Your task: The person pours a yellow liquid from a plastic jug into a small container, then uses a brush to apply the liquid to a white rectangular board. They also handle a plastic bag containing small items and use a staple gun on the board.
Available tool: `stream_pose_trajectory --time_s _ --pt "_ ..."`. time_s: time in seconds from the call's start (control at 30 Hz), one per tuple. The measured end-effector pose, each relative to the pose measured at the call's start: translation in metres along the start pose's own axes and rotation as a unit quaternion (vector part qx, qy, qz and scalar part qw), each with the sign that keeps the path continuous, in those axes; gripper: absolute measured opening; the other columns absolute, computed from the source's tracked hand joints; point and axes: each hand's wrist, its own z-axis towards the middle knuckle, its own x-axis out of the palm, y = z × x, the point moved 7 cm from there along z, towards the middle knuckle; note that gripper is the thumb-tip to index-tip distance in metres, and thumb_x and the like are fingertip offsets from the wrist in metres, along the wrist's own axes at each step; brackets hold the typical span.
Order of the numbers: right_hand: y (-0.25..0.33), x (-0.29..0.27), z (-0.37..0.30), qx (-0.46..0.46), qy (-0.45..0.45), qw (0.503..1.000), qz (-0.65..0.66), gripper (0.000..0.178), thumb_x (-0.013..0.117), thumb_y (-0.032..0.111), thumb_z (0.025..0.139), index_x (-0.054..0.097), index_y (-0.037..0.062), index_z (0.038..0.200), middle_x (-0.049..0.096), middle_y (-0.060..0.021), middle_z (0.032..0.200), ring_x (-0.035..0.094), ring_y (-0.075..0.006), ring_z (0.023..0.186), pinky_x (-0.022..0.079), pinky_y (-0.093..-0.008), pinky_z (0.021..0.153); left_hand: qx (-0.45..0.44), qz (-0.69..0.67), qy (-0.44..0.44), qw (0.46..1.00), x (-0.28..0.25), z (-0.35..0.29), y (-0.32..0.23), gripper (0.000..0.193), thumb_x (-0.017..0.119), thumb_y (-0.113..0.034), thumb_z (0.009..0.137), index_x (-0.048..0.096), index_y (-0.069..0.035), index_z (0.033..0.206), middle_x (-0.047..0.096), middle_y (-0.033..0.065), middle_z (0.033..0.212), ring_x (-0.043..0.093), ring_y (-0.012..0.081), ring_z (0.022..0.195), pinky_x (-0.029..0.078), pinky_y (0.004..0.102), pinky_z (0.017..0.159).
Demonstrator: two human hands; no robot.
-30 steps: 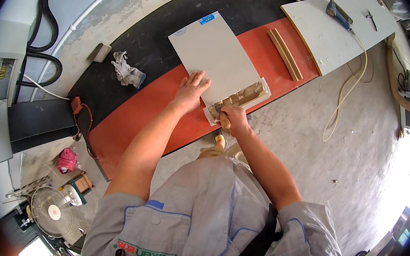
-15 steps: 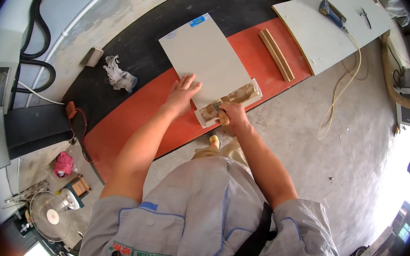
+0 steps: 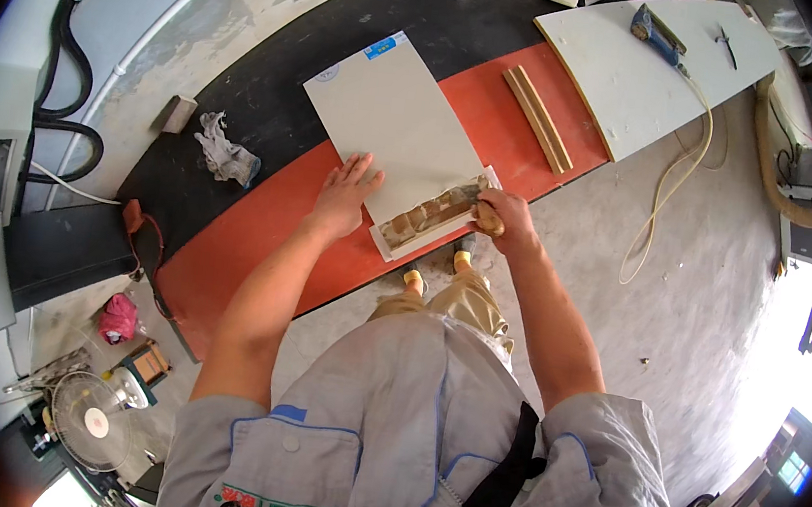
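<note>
Worker at bench, seen from above. Left hand [image 3: 343,197] lies flat w/ fingers spread, pressing near edge of pale sheet [image 3: 394,129] that sits on red board [image 3: 269,239]. Right hand [image 3: 499,214] has fingers clamped on wooden handle of brush [image 3: 435,215], bristles on sheet's near end. Two wood strips [image 3: 537,117] lie further right, apart; rag [image 3: 227,151] on black top at left.

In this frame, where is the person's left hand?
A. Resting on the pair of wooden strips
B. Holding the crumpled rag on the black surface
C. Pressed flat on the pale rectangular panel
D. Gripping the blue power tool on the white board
C: the left hand lies open, palm down, on the near edge of the pale rectangular panel, while the right hand grips a wooden-handled brush at the panel's near end.
</note>
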Motion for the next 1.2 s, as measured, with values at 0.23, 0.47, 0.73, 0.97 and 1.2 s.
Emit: stream_pose_trajectory --time_s 0.23,0.47,0.73,0.97,1.2 --pt "0.017 -0.020 0.028 0.083 -0.021 0.994 0.074 0.013 0.066 0.012 0.093 0.068 -0.0001 0.091 0.069 -0.0133 0.084 0.070 -0.0240 0.071 0.064 -0.0431 0.061 0.006 -0.015 -0.002 1.000 0.002 0.004 -0.004 0.084 0.048 0.013 0.083 0.045 -0.021 0.160 0.011 0.0080 0.177 0.009 0.0282 0.163 0.017 0.0495 0.130" --pt "0.024 -0.026 0.015 0.137 -0.082 0.987 0.027 0.014 0.066 0.012 0.093 0.069 -0.0003 0.090 0.068 -0.0125 0.084 0.069 -0.0236 0.070 0.065 -0.0410 0.063 0.010 -0.027 -0.020 0.999 0.003 0.005 -0.003 0.080 0.047 0.013 0.084 0.049 -0.019 0.157 0.016 0.0111 0.176 0.011 0.0324 0.162 0.021 0.0519 0.129" --pt "0.016 -0.010 0.000 0.130 -0.061 0.988 0.057 0.012 0.066 0.010 0.094 0.068 -0.0009 0.090 0.069 -0.0132 0.088 0.070 -0.0233 0.076 0.066 -0.0437 0.065 0.004 -0.022 -0.030 0.999 0.007 0.004 0.000 0.077 0.048 0.011 0.086 0.048 -0.019 0.157 0.018 0.0102 0.175 0.013 0.0321 0.162 0.023 0.0516 0.129" --pt "-0.005 0.014 -0.006 0.037 0.008 0.999 0.012 0.012 0.065 0.010 0.096 0.066 -0.0013 0.094 0.066 -0.0126 0.083 0.068 -0.0234 0.074 0.065 -0.0422 0.067 -0.002 -0.024 -0.022 0.999 0.001 -0.003 0.001 0.077 0.048 0.010 0.087 0.047 -0.020 0.157 0.015 0.0078 0.176 0.012 0.0310 0.162 0.021 0.0499 0.130" --pt "-0.009 -0.002 0.018 -0.131 0.065 0.981 -0.131 0.013 0.074 0.007 0.089 0.067 -0.0018 0.095 0.069 -0.0134 0.086 0.071 -0.0256 0.075 0.065 -0.0403 0.066 0.011 -0.005 -0.042 0.999 0.005 -0.001 -0.003 0.077 0.051 0.010 0.085 0.048 -0.020 0.157 0.016 0.0097 0.175 0.013 0.0306 0.162 0.021 0.0507 0.129"
